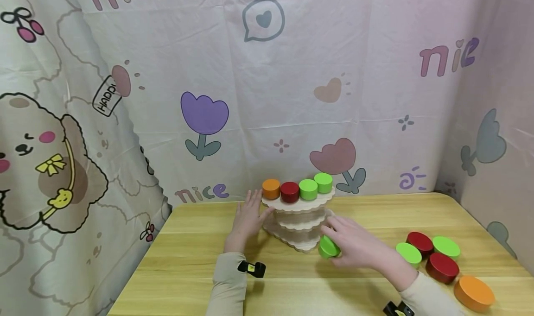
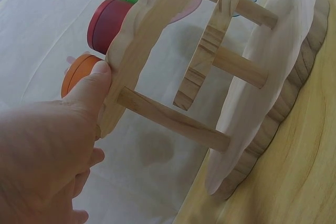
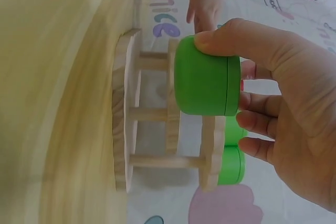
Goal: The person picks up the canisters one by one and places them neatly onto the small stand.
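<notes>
In the head view, my right hand (image 1: 354,242) pinches a small green round lidded tin (image 1: 328,247) just off the lower right side of a tiered wooden stand (image 1: 298,208). Its thumb and fingers lie on opposite sides of this tin (image 3: 205,80) in the right wrist view. Spread over the left end of the stand's top shelf, my left hand (image 1: 247,221) has mostly straight fingers. The left thumb (image 2: 97,77) touches the shelf edge beside an orange tin (image 2: 79,74). That shelf also carries a red tin (image 1: 289,192) and two green tins (image 1: 308,189).
On the wooden table (image 1: 187,260), several loose tins lie to the right: red (image 1: 442,267), green (image 1: 446,247) and orange (image 1: 474,293). A printed cloth (image 1: 267,98) hangs behind the table. The stand's lower tiers (image 1: 300,221) carry no visible tins.
</notes>
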`<state>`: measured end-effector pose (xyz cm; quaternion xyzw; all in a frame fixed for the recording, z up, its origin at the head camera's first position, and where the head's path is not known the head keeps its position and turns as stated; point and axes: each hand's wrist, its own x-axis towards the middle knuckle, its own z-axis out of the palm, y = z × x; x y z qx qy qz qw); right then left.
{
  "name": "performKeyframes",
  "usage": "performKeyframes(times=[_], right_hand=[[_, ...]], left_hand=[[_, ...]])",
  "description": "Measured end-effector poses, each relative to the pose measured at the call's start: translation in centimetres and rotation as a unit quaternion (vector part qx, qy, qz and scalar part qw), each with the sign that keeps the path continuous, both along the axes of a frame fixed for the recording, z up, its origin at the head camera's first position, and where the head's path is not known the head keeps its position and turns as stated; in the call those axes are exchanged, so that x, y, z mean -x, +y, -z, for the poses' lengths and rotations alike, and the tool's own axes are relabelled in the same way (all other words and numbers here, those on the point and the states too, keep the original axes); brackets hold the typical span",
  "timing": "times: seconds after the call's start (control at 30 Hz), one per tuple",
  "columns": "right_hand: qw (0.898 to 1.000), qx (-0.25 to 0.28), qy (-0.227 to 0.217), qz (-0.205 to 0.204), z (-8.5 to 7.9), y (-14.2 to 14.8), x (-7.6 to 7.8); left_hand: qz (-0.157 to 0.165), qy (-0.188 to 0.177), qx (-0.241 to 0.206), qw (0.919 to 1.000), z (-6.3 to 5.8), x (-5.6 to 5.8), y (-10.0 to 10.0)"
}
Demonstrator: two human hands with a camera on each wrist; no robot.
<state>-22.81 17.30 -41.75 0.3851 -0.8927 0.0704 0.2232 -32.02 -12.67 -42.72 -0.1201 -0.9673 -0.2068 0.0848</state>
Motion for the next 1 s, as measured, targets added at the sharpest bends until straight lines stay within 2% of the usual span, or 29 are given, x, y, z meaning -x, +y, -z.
performKeyframes(times=[0.53,1.0], right_hand=[[0.999,0.026,0.033,-0.021,-0.4,-2.9,2.6],[0.999,0.027,0.019,-0.01,-0.1,-4.8,4.3]], left_hand=[[0.0,0.0,-0.007,1.0,0.2,0.0,0.0],[0.0,-0.001,-0.003,1.0,0.2,0.1,-0.1]])
